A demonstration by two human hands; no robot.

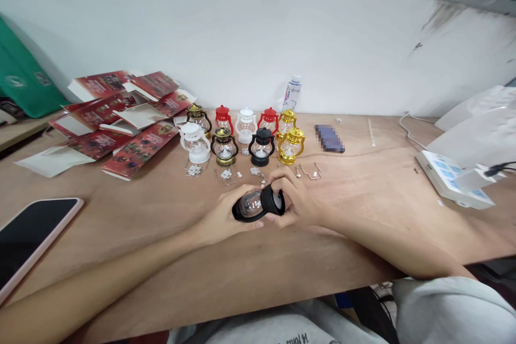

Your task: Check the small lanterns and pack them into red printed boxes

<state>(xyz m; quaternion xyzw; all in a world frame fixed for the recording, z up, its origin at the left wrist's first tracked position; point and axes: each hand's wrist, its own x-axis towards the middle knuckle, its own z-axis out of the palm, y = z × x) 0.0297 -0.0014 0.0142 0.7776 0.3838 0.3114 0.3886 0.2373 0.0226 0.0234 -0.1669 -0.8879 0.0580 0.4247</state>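
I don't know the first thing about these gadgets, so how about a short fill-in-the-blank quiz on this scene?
1. The left hand and right hand both hold a lantern with a ____ frame.
2. Among the standing lanterns, exactly ____ are red.
3. In the front row, the rightmost lantern is ____ in colour.
4. In the picture, the red printed cartons lie to the ____ of the standing lanterns.

Missing words: black; two; gold; left.

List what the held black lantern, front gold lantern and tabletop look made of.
Held black lantern: dark, smooth frame, likely moulded plastic; see-through globe, plastic or glass.
Front gold lantern: bright highlights suggest shiny metallic-coated plastic, possibly metal.
Tabletop: dull, probably plywood, given its brown, streaky surface.
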